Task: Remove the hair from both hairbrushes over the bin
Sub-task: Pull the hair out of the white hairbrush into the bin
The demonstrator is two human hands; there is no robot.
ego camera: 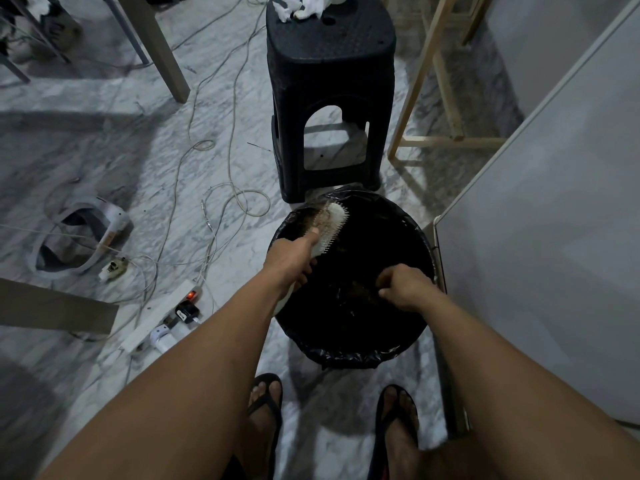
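A round bin [349, 353] lined with a black bag stands on the floor in front of my feet. My left hand [289, 259] grips the handle of a white hairbrush [330, 226] and holds it over the bin's far left rim, thumb along the back. Brownish hair is tangled in its bristles. My right hand [405, 287] hovers over the bin's right side, fingers curled and pinching a clump of dark hair [363, 289] that hangs into the bin. Only one hairbrush is in view.
A black plastic stool [329, 98] with white crumpled tissue on top stands just behind the bin. A white cabinet or fridge [554, 237] is close on the right. Cables, a power strip [162, 311] and a white headset lie on the marble floor at left.
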